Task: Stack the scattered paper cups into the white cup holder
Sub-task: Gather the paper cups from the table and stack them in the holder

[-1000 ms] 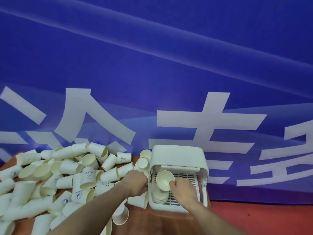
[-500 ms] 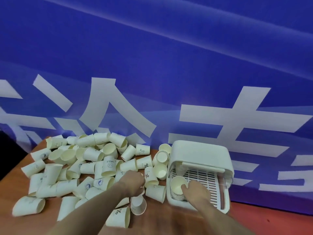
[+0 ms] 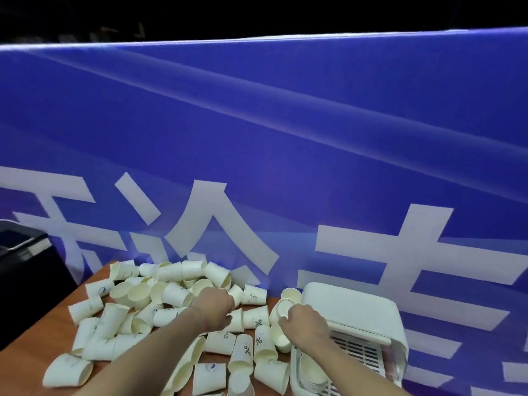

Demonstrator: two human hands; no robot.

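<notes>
Several cream paper cups [image 3: 174, 294] lie scattered on their sides over the brown table [image 3: 37, 335]. The white cup holder [image 3: 354, 307] stands at the right, with a short stack of cups [image 3: 313, 372] in its front left corner. My left hand [image 3: 215, 308] sits knuckles-up in the middle of the pile; its fingers curl down against a cup [image 3: 237, 321], and whether they hold it is hidden. My right hand [image 3: 305, 321] is just left of the holder, fingers curled round a cup [image 3: 285, 305] lying there.
A blue banner [image 3: 285, 167] with large white characters hangs right behind the table. A dark object [image 3: 20, 247] stands off the table's left edge. More cups [image 3: 245, 352] lie between my forearms near the front edge.
My right hand has left the stack in the holder and moved left onto the cups beside it. My left hand has moved deeper into the pile. The view has tilted up and shifted left.
</notes>
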